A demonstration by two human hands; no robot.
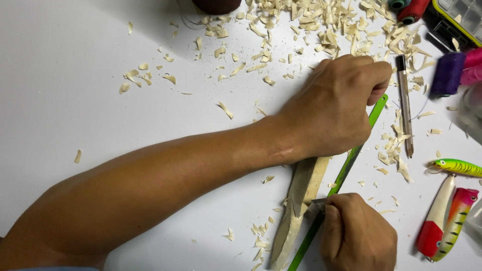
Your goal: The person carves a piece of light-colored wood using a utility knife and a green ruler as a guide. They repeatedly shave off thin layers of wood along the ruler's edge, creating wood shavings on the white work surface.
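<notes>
Head view, looking down on the white tabletop point(75, 60): my left hand point(334, 108) reaches across from the left edge, forearm laid flat over the surface, and closes in a fist over the upper end of the carved wooden blank point(300, 203), pressing it down together with the green ruler point(351, 160) that lies along the blank's right side. I judge the blank light and stiff, dry softwood that shaves easily, with a rough whittled skin that should not slip; it is best held where my left hand has it, at the thick upper end, since the lower tip is thinned and likely the weakest part. Its long axis runs diagonally, from under my left palm down toward the near edge, the tapered point aimed at me and slightly left. The ruler follows nearly the same line, its top end poking out past my knuckles toward the far right corner. My right hand point(357, 236), near the front edge, is pinched shut on a small tool point(318, 201) whose tip meets the blank's right flank; I cannot tell what kind. Wood shavings point(321, 25) litter the far edge, and painted fishing lures point(447, 216) lie at the right edge.
</notes>
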